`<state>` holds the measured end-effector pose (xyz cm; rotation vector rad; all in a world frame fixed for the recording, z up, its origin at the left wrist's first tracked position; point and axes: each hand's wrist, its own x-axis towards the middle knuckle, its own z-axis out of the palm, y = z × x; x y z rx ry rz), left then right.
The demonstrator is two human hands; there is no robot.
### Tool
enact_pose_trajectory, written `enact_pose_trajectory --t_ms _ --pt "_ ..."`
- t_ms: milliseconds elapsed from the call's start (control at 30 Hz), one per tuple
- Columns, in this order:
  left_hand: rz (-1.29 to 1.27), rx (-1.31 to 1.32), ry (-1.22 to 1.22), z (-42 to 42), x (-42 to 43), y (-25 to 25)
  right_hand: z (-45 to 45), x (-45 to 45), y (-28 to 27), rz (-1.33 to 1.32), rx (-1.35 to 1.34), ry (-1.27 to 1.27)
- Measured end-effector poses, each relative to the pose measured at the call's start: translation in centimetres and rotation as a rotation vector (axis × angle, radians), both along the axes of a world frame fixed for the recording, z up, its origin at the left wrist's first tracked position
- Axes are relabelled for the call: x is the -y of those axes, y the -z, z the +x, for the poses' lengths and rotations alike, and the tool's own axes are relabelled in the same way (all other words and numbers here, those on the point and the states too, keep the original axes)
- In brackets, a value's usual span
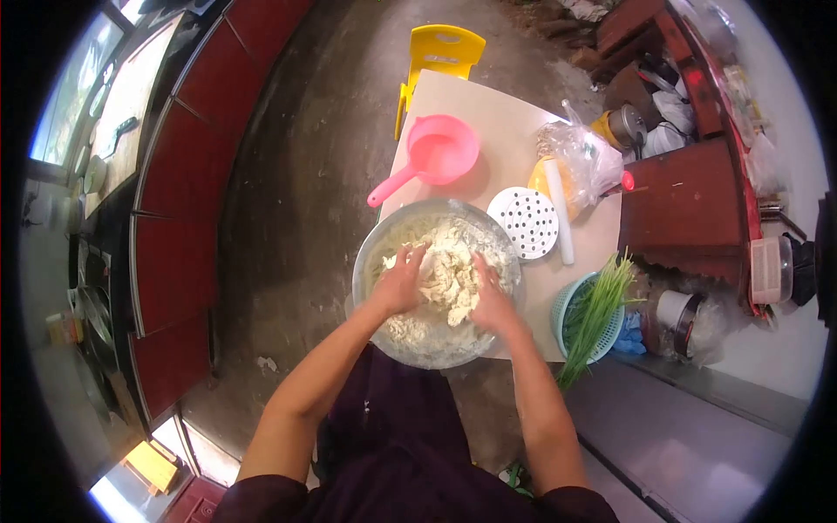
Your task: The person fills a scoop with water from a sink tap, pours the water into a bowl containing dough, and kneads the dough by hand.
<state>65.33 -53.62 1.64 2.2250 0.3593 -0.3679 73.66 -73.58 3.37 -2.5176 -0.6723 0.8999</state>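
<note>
A wide metal basin (360, 261) on the front of the table holds shaggy, crumbly dough (449, 275) with loose flour around it. Both hands are inside the basin, cupped against the dough from opposite sides. My left hand (401, 281) presses on the left of the lump, its fingers curved and dusted with flour. On the right, my right hand (493, 302) has its fingers bent into the dough; some fingertips are hidden or coated. Dry flour clings to the basin's inner wall.
Behind the basin sits a pink ladle (440, 152). To the right are a white perforated disc (523, 223), a white rolling pin (559, 209), plastic bags (593, 166), and a blue basket (610, 336) with green stalks (602, 305). A yellow chair (446, 50) stands beyond the table (506, 113).
</note>
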Motion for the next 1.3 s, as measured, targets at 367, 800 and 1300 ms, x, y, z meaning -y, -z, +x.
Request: enact_pose_trajectory --t_ms 367,800,1300 --pt "0.457 0.051 0.242 -2.2 7.2 5.0 -2.6 0.8 5.8 -0.262 -0.066 -0.076" --pt "0.409 -0.078 0.184 3.6 6.5 7.4 1.9 0.5 8.9 -0.286 -0.081 -0.051" --pt "-0.358 0.343 0.200 0.3 5.2 2.0 -4.9 -1.6 -0.8 0.007 0.091 0.462"
